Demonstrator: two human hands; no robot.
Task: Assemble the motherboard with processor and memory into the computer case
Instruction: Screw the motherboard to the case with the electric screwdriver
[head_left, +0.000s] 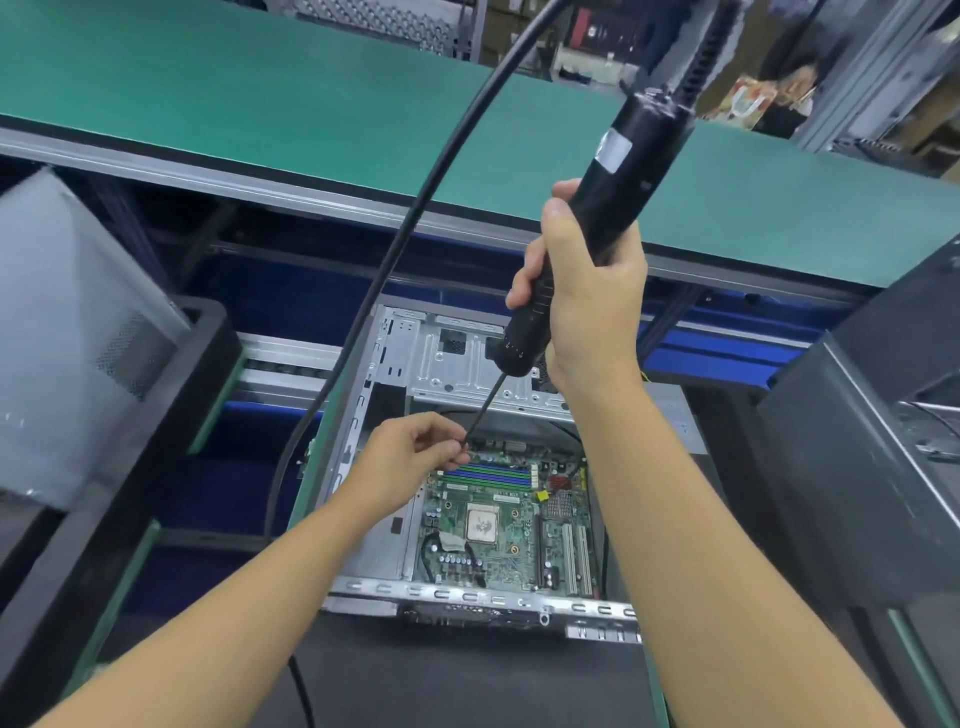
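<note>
We find the computer case lying on its side with the open face up, its long axis running away from us, the drive cage at the far end and the slotted rear edge nearest. The motherboard lies flat in the near half of the case. Its blue and green memory slots run left to right along its far edge, and the processor sits face up near its middle. Above it the electric screwdriver is tilted, its butt high to the right and its thin bit pointing down and left toward the far left corner of the board. Our right hand is raised with the forearm reaching up, and its fingers wrap round the lower barrel of the tool. Our left hand reaches in low from the left, thumb and fingertips pinching the end of the bit just over the board. We cannot tell whether a screw sits between them. A thick black cable curves from the top of the view down past the left wall of the case. A green bench top crosses behind, and another dark case stands at the right.
</note>
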